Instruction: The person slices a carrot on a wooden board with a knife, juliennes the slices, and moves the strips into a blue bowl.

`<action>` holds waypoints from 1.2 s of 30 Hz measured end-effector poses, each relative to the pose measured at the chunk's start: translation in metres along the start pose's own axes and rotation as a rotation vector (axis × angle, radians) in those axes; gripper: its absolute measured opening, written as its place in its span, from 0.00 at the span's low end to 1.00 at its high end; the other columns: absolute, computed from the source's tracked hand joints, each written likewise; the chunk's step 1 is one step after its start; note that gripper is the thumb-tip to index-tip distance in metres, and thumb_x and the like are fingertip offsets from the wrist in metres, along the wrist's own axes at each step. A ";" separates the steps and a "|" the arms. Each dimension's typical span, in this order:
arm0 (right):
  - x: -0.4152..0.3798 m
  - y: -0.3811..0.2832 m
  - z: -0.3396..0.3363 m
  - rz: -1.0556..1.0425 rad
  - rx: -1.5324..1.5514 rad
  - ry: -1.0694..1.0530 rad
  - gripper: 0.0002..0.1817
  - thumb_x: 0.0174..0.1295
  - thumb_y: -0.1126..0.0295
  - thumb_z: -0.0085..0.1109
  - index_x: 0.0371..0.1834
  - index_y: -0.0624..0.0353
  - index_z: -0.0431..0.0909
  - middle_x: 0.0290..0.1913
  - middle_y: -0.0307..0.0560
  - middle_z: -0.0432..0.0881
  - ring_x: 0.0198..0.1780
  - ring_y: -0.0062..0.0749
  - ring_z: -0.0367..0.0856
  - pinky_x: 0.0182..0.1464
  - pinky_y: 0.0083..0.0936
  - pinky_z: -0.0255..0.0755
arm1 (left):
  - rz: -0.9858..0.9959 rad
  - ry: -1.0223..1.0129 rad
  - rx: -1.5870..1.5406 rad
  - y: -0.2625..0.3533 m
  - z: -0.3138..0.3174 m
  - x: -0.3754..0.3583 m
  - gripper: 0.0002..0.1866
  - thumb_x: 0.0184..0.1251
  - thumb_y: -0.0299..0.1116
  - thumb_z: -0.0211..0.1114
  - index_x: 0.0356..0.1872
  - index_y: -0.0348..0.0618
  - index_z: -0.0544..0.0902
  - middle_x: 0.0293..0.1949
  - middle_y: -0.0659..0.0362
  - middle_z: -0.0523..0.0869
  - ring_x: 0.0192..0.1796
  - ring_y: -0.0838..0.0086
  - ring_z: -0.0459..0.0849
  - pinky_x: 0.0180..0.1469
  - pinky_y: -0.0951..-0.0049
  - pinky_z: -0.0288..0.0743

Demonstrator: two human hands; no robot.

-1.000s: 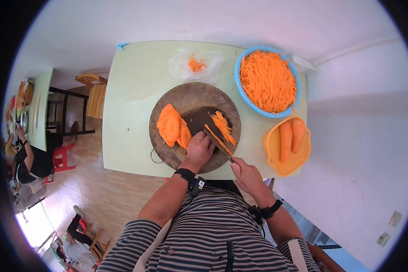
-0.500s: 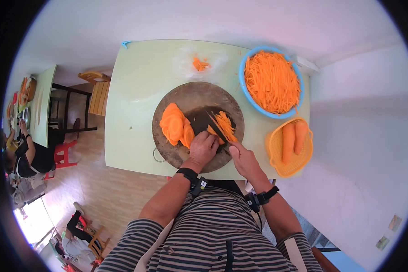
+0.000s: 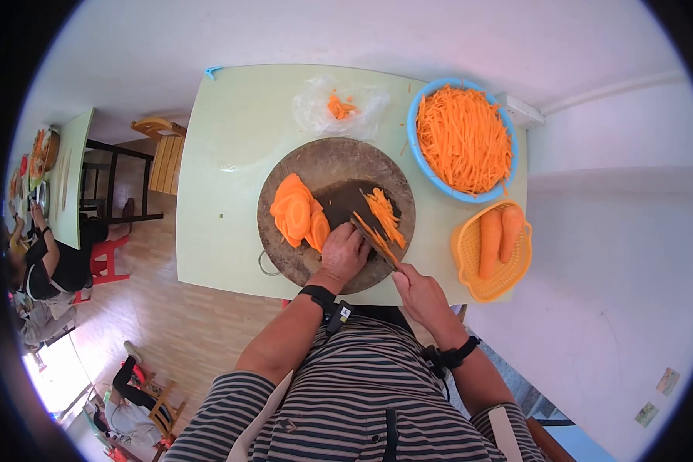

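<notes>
The biggest thing is the pale green desk [image 3: 223,223]. On it sits a round brown board [image 3: 292,169], close to the near edge. The blue bowl [image 3: 411,138] is at the far right of the desk, heaped up with thin carrot strips [image 3: 463,138]. The yellow basket [image 3: 520,266] is nearer, just beside the bowl, and two whole carrots [image 3: 490,245] lie in it side by side. Some thin, see-through plastic [image 3: 308,115] lies past the far side of the board.

A pile of flat, round carrot slices [image 3: 292,212] is on the left part of the board. Just beside it is the left hand [image 3: 345,252], low over the board with its fingers bent. The fingers hide what is under them, so I cannot tell if it holds anything. The right hand [image 3: 422,296] is closed around the handle of the knife [image 3: 377,245]. The blade slants over the board, right by the left hand's fingertips, with orange bits along it. A small heap of cut sticks [image 3: 385,215] lies to the right of the blade. Little carrot bits [image 3: 339,107] sit on the plastic. The tiny blue clip [image 3: 212,72] is at the desk's far left corner.
</notes>
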State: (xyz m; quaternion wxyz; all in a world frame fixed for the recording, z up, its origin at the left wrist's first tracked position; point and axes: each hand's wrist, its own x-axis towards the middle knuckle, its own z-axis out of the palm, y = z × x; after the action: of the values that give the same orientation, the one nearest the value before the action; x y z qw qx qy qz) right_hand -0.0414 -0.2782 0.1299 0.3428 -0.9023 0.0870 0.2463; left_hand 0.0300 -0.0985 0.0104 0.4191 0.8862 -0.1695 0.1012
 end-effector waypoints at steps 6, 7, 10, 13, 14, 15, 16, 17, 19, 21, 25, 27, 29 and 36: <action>0.032 -0.019 0.012 -0.017 -0.110 0.031 0.22 0.78 0.50 0.47 0.62 0.53 0.77 0.36 0.66 0.86 0.42 0.65 0.85 0.45 0.55 0.78 | 0.021 0.034 0.022 -0.004 0.002 -0.004 0.08 0.53 0.29 0.72 0.33 0.42 0.83 0.34 0.54 0.79 0.38 0.56 0.83 0.41 0.59 0.80; 0.032 -0.015 0.012 -0.022 -0.081 0.038 0.23 0.78 0.49 0.47 0.61 0.53 0.78 0.37 0.66 0.86 0.42 0.66 0.85 0.45 0.55 0.78 | -0.001 0.022 0.025 -0.003 0.003 -0.004 0.07 0.54 0.29 0.72 0.32 0.42 0.83 0.34 0.54 0.79 0.38 0.56 0.83 0.41 0.59 0.80; 0.040 -0.005 0.009 -0.041 0.033 0.047 0.23 0.78 0.49 0.46 0.61 0.53 0.78 0.39 0.67 0.86 0.44 0.67 0.84 0.46 0.55 0.77 | -0.012 0.030 0.014 0.001 0.006 -0.002 0.06 0.55 0.29 0.72 0.31 0.42 0.83 0.33 0.55 0.79 0.38 0.57 0.83 0.41 0.59 0.79; 0.050 -0.008 0.009 -0.077 0.123 0.050 0.23 0.78 0.49 0.46 0.60 0.54 0.78 0.41 0.69 0.85 0.46 0.69 0.83 0.48 0.55 0.77 | -0.004 0.052 0.022 0.000 0.006 -0.001 0.05 0.55 0.28 0.72 0.32 0.43 0.85 0.32 0.55 0.79 0.37 0.58 0.84 0.40 0.60 0.80; 0.051 -0.009 0.009 -0.097 0.126 0.060 0.23 0.78 0.50 0.46 0.60 0.54 0.78 0.42 0.70 0.85 0.47 0.70 0.83 0.49 0.54 0.77 | -0.001 0.058 0.039 0.000 0.007 -0.002 0.05 0.55 0.27 0.72 0.33 0.44 0.85 0.32 0.55 0.80 0.37 0.59 0.84 0.40 0.62 0.80; 0.052 -0.009 0.009 -0.097 0.127 0.060 0.23 0.78 0.50 0.46 0.60 0.54 0.78 0.42 0.70 0.85 0.47 0.70 0.83 0.49 0.54 0.77 | 0.000 0.057 0.040 0.002 0.006 -0.001 0.05 0.55 0.27 0.72 0.33 0.44 0.85 0.32 0.55 0.80 0.37 0.59 0.84 0.40 0.62 0.80; 0.052 -0.010 0.010 -0.049 0.168 0.094 0.22 0.78 0.50 0.46 0.60 0.55 0.78 0.42 0.70 0.85 0.47 0.70 0.83 0.49 0.54 0.77 | -0.001 0.043 0.028 0.003 0.005 -0.001 0.05 0.55 0.27 0.72 0.33 0.44 0.85 0.32 0.55 0.79 0.37 0.58 0.84 0.40 0.61 0.80; 0.052 -0.011 0.011 -0.004 0.209 0.125 0.22 0.79 0.51 0.46 0.60 0.55 0.78 0.41 0.70 0.85 0.48 0.70 0.83 0.50 0.54 0.77 | -0.004 0.031 0.018 0.003 0.003 0.000 0.06 0.55 0.27 0.72 0.33 0.43 0.85 0.32 0.55 0.79 0.37 0.58 0.84 0.40 0.61 0.80; 0.046 -0.010 0.007 -0.021 0.196 0.118 0.22 0.78 0.51 0.46 0.60 0.55 0.78 0.41 0.70 0.85 0.48 0.70 0.83 0.50 0.53 0.77 | -0.011 0.036 0.025 0.003 0.001 0.001 0.06 0.56 0.27 0.72 0.34 0.43 0.85 0.32 0.55 0.79 0.38 0.58 0.84 0.40 0.61 0.80; 0.035 -0.005 0.004 -0.029 0.180 0.119 0.22 0.78 0.51 0.47 0.60 0.55 0.78 0.41 0.70 0.85 0.48 0.69 0.83 0.50 0.53 0.77 | -0.012 0.037 0.019 0.004 0.004 -0.001 0.06 0.56 0.28 0.72 0.34 0.43 0.85 0.33 0.55 0.79 0.38 0.58 0.84 0.40 0.61 0.80; 0.008 0.001 0.009 -0.036 0.108 0.057 0.22 0.79 0.53 0.47 0.62 0.58 0.77 0.43 0.69 0.85 0.49 0.66 0.84 0.51 0.48 0.78 | -0.021 0.031 0.017 0.000 0.003 -0.002 0.08 0.55 0.28 0.72 0.36 0.43 0.84 0.33 0.54 0.78 0.38 0.57 0.83 0.40 0.60 0.79; -0.001 0.002 0.009 0.003 0.085 0.014 0.22 0.79 0.55 0.47 0.63 0.61 0.77 0.44 0.68 0.86 0.50 0.64 0.85 0.52 0.44 0.78 | -0.016 0.021 0.024 0.000 0.003 -0.002 0.09 0.54 0.28 0.72 0.36 0.42 0.84 0.33 0.53 0.77 0.39 0.56 0.83 0.39 0.60 0.79; -0.007 0.002 0.010 0.005 0.074 0.022 0.22 0.79 0.55 0.47 0.63 0.61 0.76 0.43 0.69 0.86 0.49 0.65 0.85 0.52 0.46 0.78 | -0.007 0.000 0.008 -0.002 0.002 -0.003 0.11 0.53 0.28 0.72 0.38 0.42 0.84 0.34 0.53 0.77 0.39 0.56 0.82 0.39 0.59 0.79; -0.013 -0.004 0.000 0.016 0.028 0.004 0.23 0.79 0.51 0.47 0.63 0.57 0.76 0.41 0.67 0.87 0.45 0.65 0.85 0.49 0.52 0.77 | -0.011 -0.025 0.001 -0.004 0.002 -0.004 0.11 0.53 0.27 0.72 0.40 0.43 0.84 0.34 0.53 0.77 0.39 0.55 0.82 0.40 0.59 0.79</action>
State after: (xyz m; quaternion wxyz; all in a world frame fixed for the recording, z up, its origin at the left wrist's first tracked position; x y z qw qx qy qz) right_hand -0.0511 -0.2752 0.1386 0.3534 -0.8971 0.0985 0.2462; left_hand 0.0276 -0.0966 0.0048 0.4169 0.8886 -0.1698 0.0878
